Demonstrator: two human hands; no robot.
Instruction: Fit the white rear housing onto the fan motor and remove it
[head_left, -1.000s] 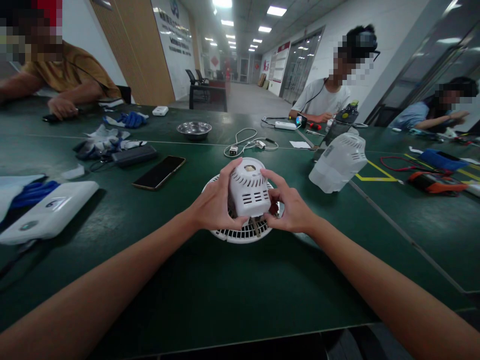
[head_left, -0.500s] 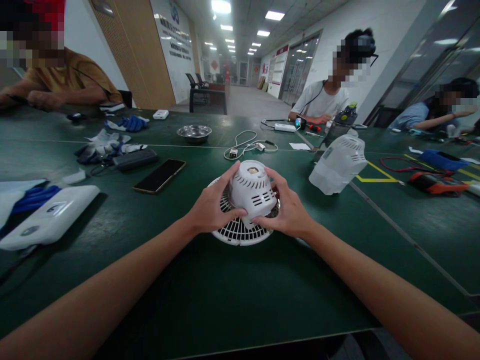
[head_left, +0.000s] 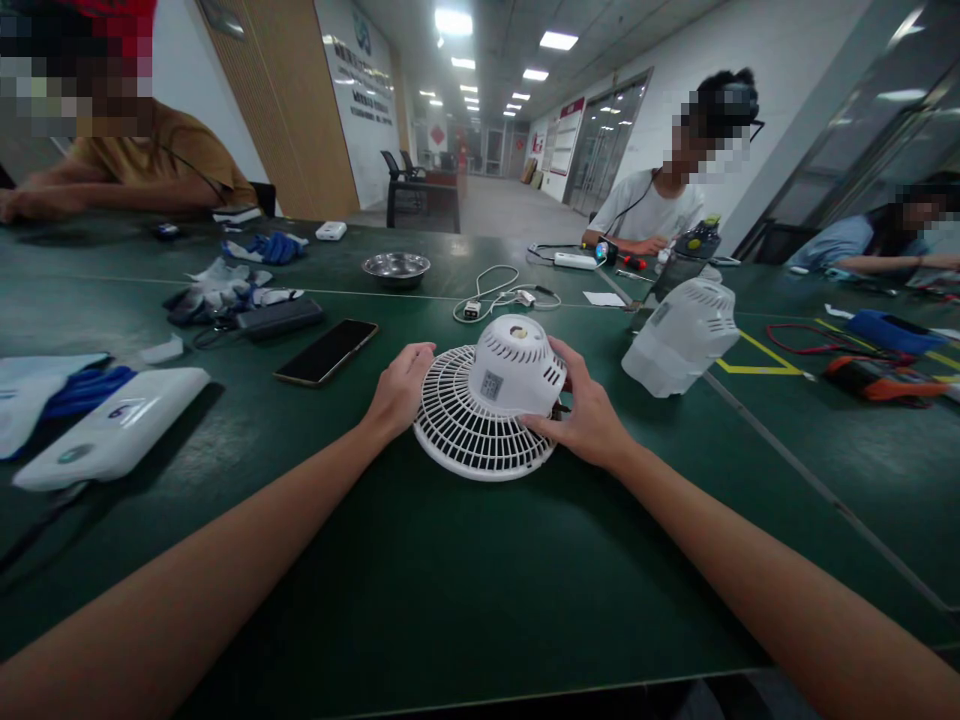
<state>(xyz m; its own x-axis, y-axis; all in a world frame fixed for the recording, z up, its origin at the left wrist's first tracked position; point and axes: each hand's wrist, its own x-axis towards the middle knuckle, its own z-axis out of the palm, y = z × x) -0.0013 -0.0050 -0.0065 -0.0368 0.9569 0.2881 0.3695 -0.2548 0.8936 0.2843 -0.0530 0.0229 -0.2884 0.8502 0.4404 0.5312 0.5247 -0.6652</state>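
while the right hand (head_left: 589,412) pinches the white vented housing (head_left: 517,368), the left hand (head_left: 401,390), loosely unclenched, sits beside the round grille (head_left: 466,425) between both hands.

On the surface (head_left: 480,570), I see the fan housing (head_left: 517,365) atop its grille (head_left: 454,421), between the left hand (head_left: 400,393) and the right hand (head_left: 592,412). There's 1 phone (head_left: 327,352) to their left, 1 plastic shell (head_left: 679,340) to their right. Behind the grille is 1 cable (head_left: 526,298); farther back, 1 bowl (head_left: 396,268).
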